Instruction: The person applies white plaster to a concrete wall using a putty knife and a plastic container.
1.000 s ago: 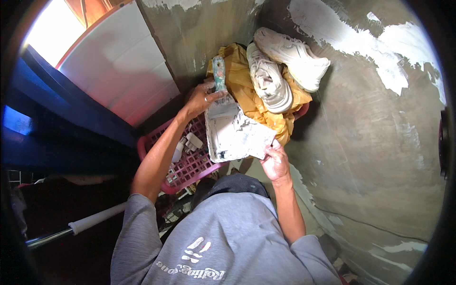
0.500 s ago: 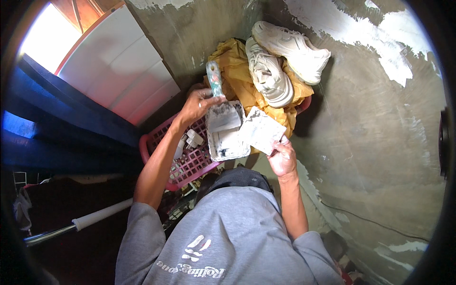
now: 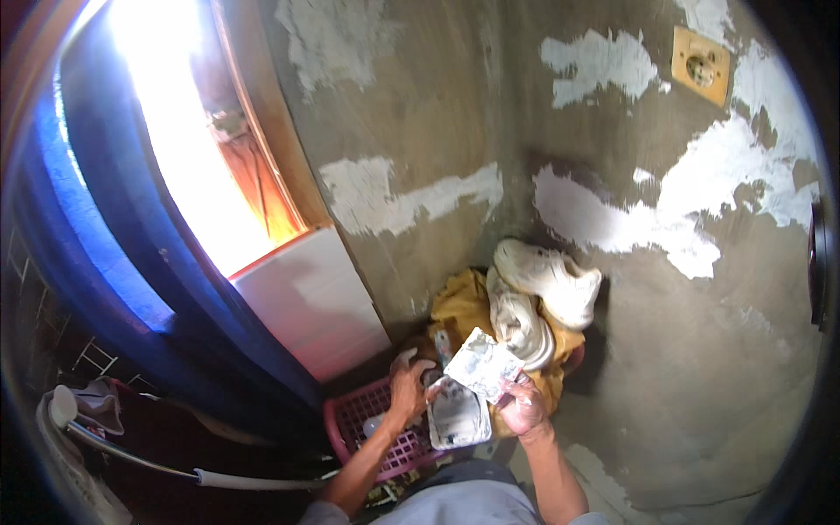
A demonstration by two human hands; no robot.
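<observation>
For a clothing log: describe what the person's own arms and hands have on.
Both forearms are bare, and neither the left hand nor the right hand has a glove. A grey garment shows at the lower edge; sleeve ends are cut off.

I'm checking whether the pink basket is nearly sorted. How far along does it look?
Partly done, it seems. Two pale shoes and a yellow cloth already sit piled against the wall. In hand: the right hand holds a crumpled packet, and the left hand reaches into the pink basket. Left: small items inside it, and another pouch.
</observation>
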